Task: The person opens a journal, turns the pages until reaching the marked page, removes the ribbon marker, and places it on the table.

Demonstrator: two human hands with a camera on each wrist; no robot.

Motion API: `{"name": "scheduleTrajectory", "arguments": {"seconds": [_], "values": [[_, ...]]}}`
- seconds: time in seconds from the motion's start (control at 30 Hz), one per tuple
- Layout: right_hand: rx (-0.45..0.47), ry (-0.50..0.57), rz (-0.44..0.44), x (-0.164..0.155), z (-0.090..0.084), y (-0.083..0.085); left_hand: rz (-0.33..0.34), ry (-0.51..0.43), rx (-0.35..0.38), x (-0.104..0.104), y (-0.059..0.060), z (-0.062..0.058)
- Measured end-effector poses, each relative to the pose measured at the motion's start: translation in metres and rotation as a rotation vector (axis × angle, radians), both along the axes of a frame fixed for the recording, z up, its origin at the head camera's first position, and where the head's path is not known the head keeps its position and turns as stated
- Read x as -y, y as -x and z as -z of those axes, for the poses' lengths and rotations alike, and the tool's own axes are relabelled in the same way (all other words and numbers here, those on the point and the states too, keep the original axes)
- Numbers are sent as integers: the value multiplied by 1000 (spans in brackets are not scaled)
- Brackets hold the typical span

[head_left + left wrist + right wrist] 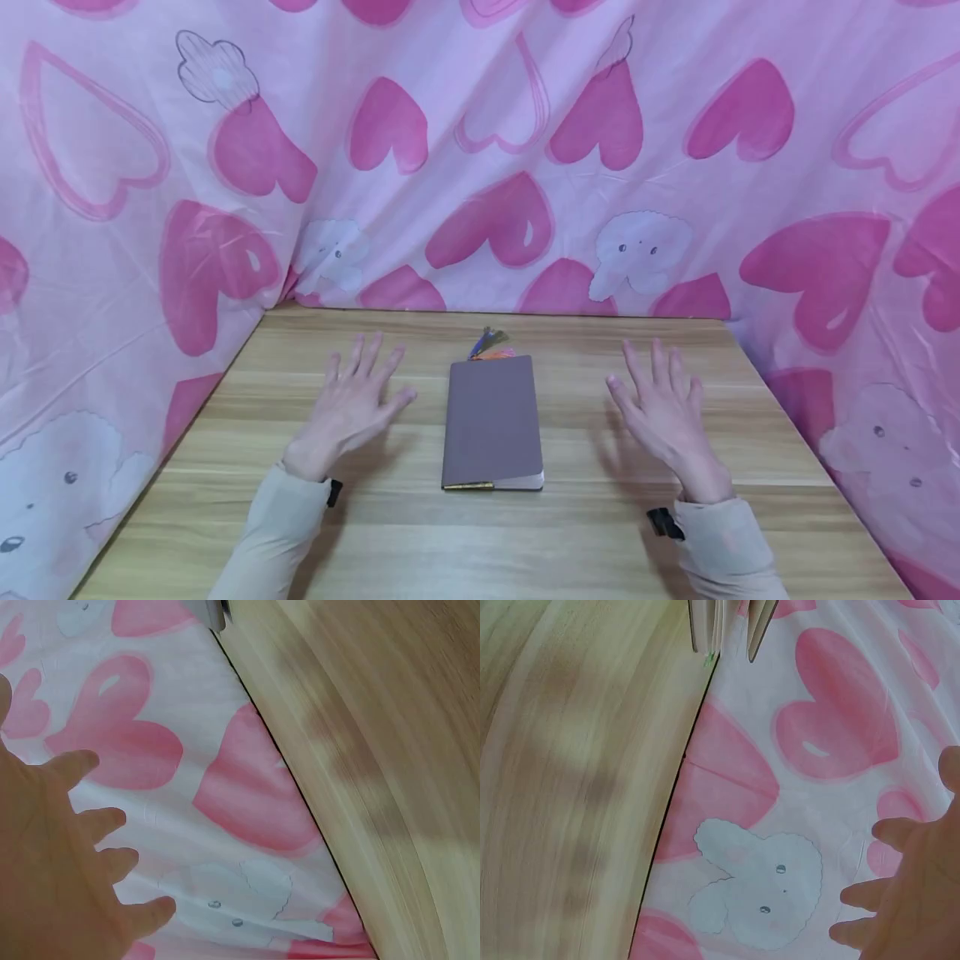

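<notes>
A mauve-grey notebook (492, 421) lies on the wooden table between the two hands, its cover down over the pages. Blue, olive and orange tassels (491, 343) stick out past its far edge, and a gold strip (468, 485) shows along the near edge. To the notebook's left, the left hand (348, 408) is held over the table with its fingers spread, touching nothing. The right hand (663, 412) hovers likewise on the other side, fingers spread. In the right wrist view, page edges and covers (699, 626) show at the top.
The wooden table (375, 542) ends at a pink heart-patterned cloth (480, 108) hanging behind it and along both sides. Each pale sleeve carries a small black device (664, 523) at the cuff.
</notes>
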State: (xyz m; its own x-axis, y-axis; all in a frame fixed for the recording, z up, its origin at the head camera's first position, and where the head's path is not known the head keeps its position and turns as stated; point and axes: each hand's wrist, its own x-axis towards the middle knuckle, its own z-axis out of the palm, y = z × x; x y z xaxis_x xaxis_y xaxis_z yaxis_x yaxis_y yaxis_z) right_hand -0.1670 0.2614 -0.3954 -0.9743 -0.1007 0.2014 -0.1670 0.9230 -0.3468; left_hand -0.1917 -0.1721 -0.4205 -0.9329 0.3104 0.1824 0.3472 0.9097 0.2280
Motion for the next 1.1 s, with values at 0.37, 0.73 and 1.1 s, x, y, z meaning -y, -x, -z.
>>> {"name": "scheduleTrajectory", "arguments": {"seconds": [0.37,0.73,1.1], "values": [[-196,154,-195,2,4,5,146,-51,-107,-19,0,5],[-264,167,-341,23,10,5,250,-22,-107,-42,-6,13],[-229,92,-450,44,23,1,330,75,-64,-67,-16,17]]}}
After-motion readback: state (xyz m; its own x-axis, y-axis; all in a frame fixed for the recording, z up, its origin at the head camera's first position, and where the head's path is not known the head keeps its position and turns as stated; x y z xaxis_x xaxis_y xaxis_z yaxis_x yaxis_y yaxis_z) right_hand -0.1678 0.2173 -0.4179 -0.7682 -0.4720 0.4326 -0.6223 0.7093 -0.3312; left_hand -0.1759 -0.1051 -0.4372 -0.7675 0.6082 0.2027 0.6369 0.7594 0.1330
